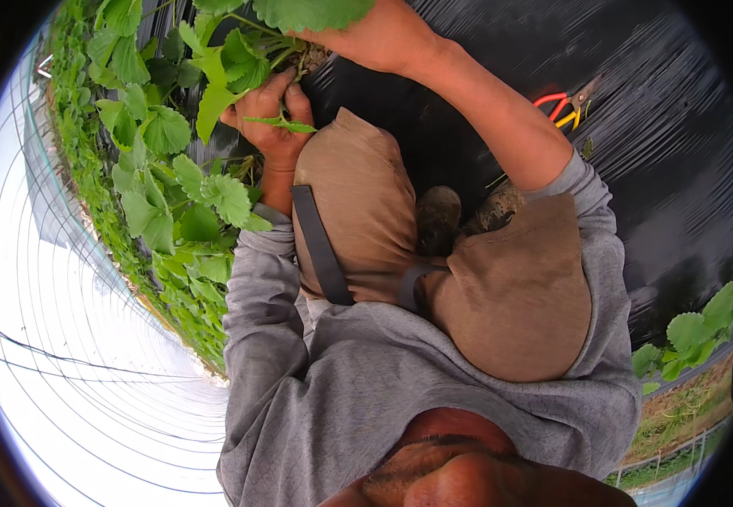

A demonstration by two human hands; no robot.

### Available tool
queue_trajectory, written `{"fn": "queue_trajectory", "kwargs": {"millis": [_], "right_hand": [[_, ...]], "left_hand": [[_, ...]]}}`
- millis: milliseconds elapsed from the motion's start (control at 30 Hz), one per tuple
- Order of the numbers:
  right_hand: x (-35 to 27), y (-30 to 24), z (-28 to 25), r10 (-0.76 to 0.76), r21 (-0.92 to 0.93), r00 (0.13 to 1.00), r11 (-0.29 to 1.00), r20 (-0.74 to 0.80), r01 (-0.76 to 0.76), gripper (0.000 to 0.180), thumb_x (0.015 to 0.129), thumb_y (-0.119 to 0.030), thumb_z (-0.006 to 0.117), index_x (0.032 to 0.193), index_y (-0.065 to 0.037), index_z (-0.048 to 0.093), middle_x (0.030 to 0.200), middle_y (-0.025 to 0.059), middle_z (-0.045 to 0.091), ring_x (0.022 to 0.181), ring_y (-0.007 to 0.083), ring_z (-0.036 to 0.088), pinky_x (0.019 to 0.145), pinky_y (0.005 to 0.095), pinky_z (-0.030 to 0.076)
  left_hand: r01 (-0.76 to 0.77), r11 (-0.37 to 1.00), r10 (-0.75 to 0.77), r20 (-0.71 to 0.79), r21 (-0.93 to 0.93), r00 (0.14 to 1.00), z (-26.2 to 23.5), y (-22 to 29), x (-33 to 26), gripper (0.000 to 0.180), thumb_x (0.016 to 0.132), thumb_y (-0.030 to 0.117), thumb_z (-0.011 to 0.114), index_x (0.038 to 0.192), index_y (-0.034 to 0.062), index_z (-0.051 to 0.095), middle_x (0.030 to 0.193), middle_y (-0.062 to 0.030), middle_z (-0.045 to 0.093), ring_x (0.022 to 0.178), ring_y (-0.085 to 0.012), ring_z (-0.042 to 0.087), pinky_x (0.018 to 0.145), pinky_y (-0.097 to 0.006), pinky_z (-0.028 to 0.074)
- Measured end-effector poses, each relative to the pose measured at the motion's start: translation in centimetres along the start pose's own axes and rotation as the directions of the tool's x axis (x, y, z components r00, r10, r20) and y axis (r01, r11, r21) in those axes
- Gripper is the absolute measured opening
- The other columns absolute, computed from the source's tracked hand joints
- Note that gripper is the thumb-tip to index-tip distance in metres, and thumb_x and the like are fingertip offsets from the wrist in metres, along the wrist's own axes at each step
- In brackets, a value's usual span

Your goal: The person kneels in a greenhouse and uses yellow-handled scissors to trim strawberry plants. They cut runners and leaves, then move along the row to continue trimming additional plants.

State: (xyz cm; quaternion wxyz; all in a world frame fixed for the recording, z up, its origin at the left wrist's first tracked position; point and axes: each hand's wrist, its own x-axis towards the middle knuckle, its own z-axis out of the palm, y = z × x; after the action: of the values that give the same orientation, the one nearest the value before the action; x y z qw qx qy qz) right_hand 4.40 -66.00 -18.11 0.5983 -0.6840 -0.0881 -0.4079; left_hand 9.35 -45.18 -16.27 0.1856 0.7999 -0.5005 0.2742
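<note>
A leafy green strawberry plant (240,51) grows out of black plastic mulch (654,169) at the top of the view. My left hand (272,118) is closed around a few of its stems and a leaf near the base. My right hand (379,35) reaches in from the right and clasps the plant's base, where soil and roots show, under a big leaf. Both forearms are in grey sleeves. My knees in brown trousers (366,203) sit below the hands.
Pruning shears (565,106) with red and yellow handles lie on the mulch to the right. A row of similar plants (155,203) runs along the left. A muddy boot (438,218) shows between my knees. More plants (696,331) at the right; a white arched greenhouse cover (71,355) lower left.
</note>
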Motion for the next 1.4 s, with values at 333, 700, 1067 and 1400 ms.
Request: {"fn": "queue_trajectory", "kwargs": {"millis": [333,700,1067,1400], "right_hand": [[-1.0,2.2,-0.2,-0.101,-0.113,0.995,0.988,0.014,0.102,0.034,0.092,-0.013,0.064,0.124,-0.001,0.060,0.121,0.0169,0.063,0.116,0.0366,0.057,0.105,0.0439,0.041],[-1.4,0.0,-0.8,0.408,0.035,0.902,0.908,0.142,-0.417,0.019,0.093,-0.017,0.071,0.098,-0.001,0.064,0.086,0.0081,0.064,0.080,0.0224,0.061,0.075,0.0364,0.049],[-0.5,-1.6,-0.5,0.405,0.133,0.912,0.902,0.071,-0.411,0.018,0.092,-0.014,0.073,0.084,-0.003,0.062,0.072,0.0028,0.059,0.064,0.0149,0.055,0.059,0.0319,0.044],[-1.1,-1.3,-0.8,0.272,-0.149,0.961,0.953,0.054,-0.262,0.020,0.089,-0.020,0.078,0.092,-0.003,0.067,0.083,0.0075,0.067,0.077,0.0242,0.061,0.073,0.0387,0.050]], "left_hand": [[0.015,1.000,-0.015,-0.005,-0.006,1.000,0.0,-0.1,-0.1,0.016,0.079,0.017,0.069,0.094,0.0180,0.074,0.086,0.0015,0.071,0.084,-0.0202,0.064,0.094,-0.039,0.032],[0.006,1.000,-0.006,0.017,0.024,1.000,0.0,-0.5,-0.3,0.017,0.074,0.024,0.075,0.090,0.0183,0.070,0.083,0.0032,0.068,0.078,-0.0193,0.063,0.091,-0.036,0.034],[0.054,0.998,-0.055,-0.012,-0.043,0.998,-0.3,-0.3,-0.4,0.016,0.076,0.016,0.075,0.090,0.0137,0.068,0.089,-0.0057,0.067,0.088,-0.0289,0.062,0.092,-0.042,0.034],[0.082,0.995,-0.081,0.017,-0.049,0.997,-0.4,-0.3,-0.6,0.015,0.078,0.017,0.075,0.090,0.0137,0.068,0.088,-0.0064,0.066,0.089,-0.0291,0.061,0.092,-0.044,0.033]]}}
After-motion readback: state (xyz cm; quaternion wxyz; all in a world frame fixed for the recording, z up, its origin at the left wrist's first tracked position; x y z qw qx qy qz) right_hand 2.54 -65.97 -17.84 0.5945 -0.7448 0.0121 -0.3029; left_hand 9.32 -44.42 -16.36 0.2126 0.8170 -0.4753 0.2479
